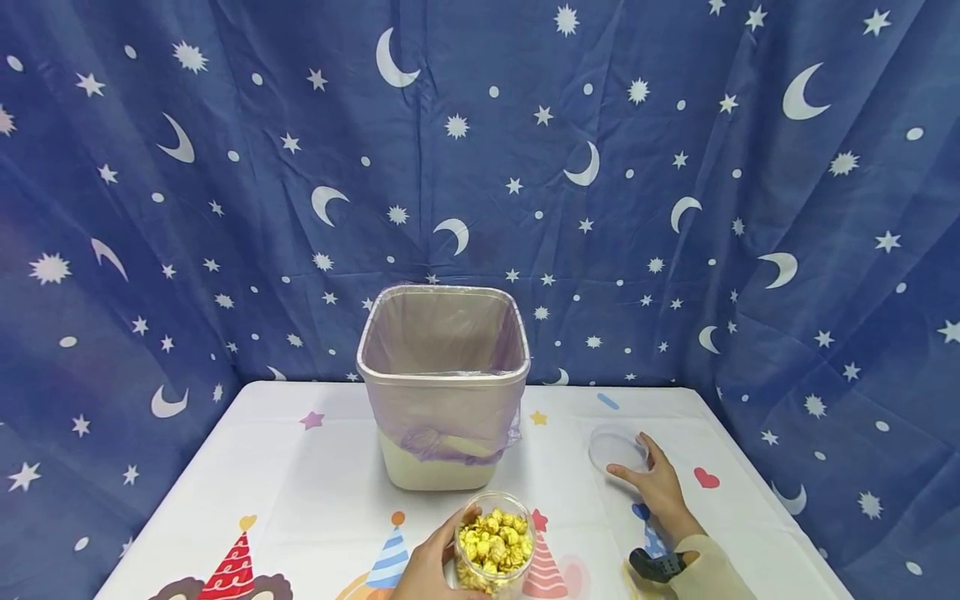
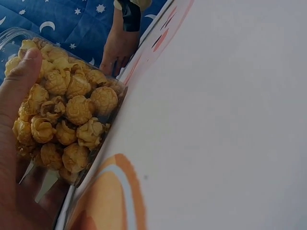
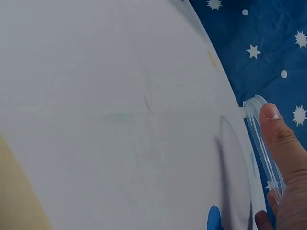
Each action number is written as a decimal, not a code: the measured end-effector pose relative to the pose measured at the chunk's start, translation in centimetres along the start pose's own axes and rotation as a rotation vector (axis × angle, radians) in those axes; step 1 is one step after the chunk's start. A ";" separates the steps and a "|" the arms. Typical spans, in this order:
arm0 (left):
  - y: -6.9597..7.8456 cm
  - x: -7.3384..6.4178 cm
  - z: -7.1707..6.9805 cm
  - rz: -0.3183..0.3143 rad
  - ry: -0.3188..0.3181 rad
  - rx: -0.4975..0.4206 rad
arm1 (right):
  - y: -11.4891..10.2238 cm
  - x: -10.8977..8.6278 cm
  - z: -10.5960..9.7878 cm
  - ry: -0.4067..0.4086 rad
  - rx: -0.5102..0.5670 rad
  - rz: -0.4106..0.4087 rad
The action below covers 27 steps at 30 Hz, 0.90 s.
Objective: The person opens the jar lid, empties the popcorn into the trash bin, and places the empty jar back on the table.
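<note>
My left hand (image 1: 429,568) grips a clear round jar (image 1: 514,586) in front of the bin, at the near side of the table. Yellow caramel popcorn (image 1: 493,540) fills it nearly to the rim, and its top is uncovered. In the left wrist view the thumb lies along the jar's side, with popcorn (image 2: 67,112) showing through the wall. Over to the right, my right hand (image 1: 662,490) holds a clear round lid (image 1: 609,450) by its edge. The right wrist view shows the thumb on the rim of the lid (image 3: 261,139), with the other fingers partly hidden.
A pale bin (image 1: 438,472) lined with a thin purple bag (image 1: 450,417) stands at the back middle of the table. The white tablecloth (image 1: 315,467) has party-hat and star prints. A dark blue curtain (image 1: 480,167) with moons and stars hangs behind. A dark band (image 1: 654,565) circles the right wrist.
</note>
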<state>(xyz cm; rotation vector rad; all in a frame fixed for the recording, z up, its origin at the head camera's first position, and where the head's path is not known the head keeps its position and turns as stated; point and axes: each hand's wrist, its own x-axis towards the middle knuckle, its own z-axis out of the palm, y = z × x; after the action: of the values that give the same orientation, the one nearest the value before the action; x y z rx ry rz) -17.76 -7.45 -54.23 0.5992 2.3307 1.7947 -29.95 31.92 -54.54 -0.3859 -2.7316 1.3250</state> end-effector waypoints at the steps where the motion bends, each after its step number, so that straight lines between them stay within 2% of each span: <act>1: 0.0 0.0 0.0 0.000 0.001 0.003 | 0.1 0.1 0.0 0.006 0.000 -0.003; 7: 0.0 0.1 0.0 -0.010 0.005 0.002 | 0.4 1.1 -0.2 0.033 0.010 -0.020; 14: -0.2 0.1 0.1 0.003 0.005 0.023 | 0.4 1.4 -0.1 0.048 0.017 0.011; 21: -0.3 0.1 0.1 0.037 0.004 0.017 | 0.0 1.3 0.2 0.052 -0.076 0.012; 27: -0.2 0.1 0.1 0.015 0.004 0.019 | 0.3 1.1 0.5 0.056 -0.137 0.006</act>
<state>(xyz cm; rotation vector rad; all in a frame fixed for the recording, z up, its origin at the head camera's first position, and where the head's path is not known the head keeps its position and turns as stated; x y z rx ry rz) -17.86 -7.32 -54.47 0.6177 2.3543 1.7837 -31.05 31.98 -55.11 -0.4351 -2.7850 1.1136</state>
